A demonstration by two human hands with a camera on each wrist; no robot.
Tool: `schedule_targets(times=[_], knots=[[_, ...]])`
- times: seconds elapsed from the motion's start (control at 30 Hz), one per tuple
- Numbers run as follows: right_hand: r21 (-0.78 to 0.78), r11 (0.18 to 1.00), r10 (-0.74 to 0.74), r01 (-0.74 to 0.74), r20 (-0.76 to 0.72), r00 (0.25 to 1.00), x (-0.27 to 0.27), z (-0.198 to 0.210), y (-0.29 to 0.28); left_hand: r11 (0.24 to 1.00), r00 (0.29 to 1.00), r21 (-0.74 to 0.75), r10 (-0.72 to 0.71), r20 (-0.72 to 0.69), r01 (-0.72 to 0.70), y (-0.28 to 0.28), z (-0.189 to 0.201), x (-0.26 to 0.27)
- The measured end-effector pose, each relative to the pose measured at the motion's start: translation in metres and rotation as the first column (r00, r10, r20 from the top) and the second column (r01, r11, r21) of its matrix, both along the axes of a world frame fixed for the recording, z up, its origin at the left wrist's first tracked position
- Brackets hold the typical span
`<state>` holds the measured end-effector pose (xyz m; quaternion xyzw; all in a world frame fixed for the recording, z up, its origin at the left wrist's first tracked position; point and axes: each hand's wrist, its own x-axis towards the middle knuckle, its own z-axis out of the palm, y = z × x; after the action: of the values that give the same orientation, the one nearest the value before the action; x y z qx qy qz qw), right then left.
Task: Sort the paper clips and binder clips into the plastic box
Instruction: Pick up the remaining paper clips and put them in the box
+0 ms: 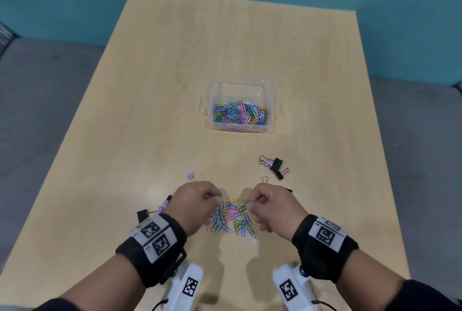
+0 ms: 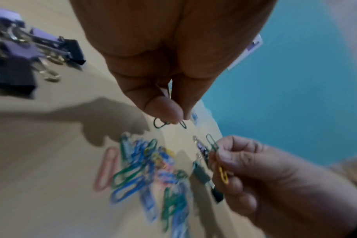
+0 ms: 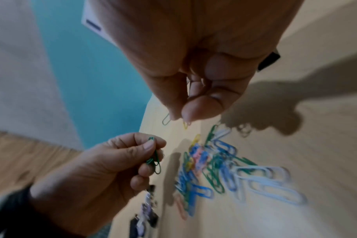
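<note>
A clear plastic box (image 1: pixel 208 100) holding many coloured paper clips stands mid-table. Between my hands lies a loose pile of paper clips (image 1: pixel 231 219). My left hand (image 1: pixel 214 198) hovers over the pile's left side and pinches green paper clips (image 3: pixel 154 158) between thumb and fingers. My right hand (image 1: pixel 250 205) hovers over the right side, pinching a green paper clip (image 3: pixel 166 120) and a yellow one (image 2: pixel 223 174). Black and purple binder clips (image 1: pixel 274 167) lie to the right, with more (image 1: pixel 153 209) beside my left wrist.
A single purple binder clip (image 1: pixel 191 176) lies just beyond my left hand, and a silver clip handle (image 1: pixel 265 179) shows beyond my right. The wooden table (image 1: pixel 150 85) ends at a teal wall, with grey floor on both sides.
</note>
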<state>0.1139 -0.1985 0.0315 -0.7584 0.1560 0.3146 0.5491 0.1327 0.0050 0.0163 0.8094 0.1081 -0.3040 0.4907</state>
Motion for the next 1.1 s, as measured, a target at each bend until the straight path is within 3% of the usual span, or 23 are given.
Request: schedule_targets(times=[0.17,0.37,0.53,0.6,0.67,0.77,0.87,0.93,1.1], knots=[[0.083,0.989,-0.129,0.122,0.088,0.988,0.049,0.023,-0.005,0.966,0.982,-0.185,0.187,0.014,-0.181,-0.009,0.028,0.057],[-0.094,0.975,-0.156,0.200,0.345,0.925,0.142,0.042,-0.007,0.957,0.936,-0.197,0.256,0.240,-0.211,-0.038,0.052,0.147],[-0.296,0.948,0.006,0.116,0.380,0.925,0.168,0.039,-0.011,0.982,0.935,-0.105,0.184,0.302,-0.159,-0.048,0.054,0.159],[-0.363,0.926,0.063,0.102,0.416,0.907,0.149,0.040,-0.017,0.980,0.925,-0.093,0.196,0.325,-0.175,-0.034,0.049,0.143],[-0.403,0.915,0.155,0.035,0.428,0.890,0.110,0.037,-0.021,0.992,0.912,0.018,0.106,0.396,-0.123,-0.015,0.043,0.113],[-0.468,0.856,0.406,-0.220,0.346,0.846,0.032,0.024,-0.020,0.933,0.874,0.324,-0.283,0.395,0.156,0.010,0.028,0.046],[-0.488,0.738,0.598,-0.466,0.155,0.786,-0.034,0.001,-0.018,0.810,0.826,0.434,-0.519,0.221,0.394,0.021,0.012,-0.022],[-0.526,0.678,0.649,-0.514,0.098,0.755,-0.063,-0.011,-0.013,0.773,0.826,0.452,-0.549,0.128,0.444,0.022,0.003,-0.049],[-0.639,0.684,0.582,-0.352,0.187,0.792,-0.067,-0.031,0.011,0.807,0.855,0.472,-0.484,0.186,0.355,0.009,-0.011,-0.058]])
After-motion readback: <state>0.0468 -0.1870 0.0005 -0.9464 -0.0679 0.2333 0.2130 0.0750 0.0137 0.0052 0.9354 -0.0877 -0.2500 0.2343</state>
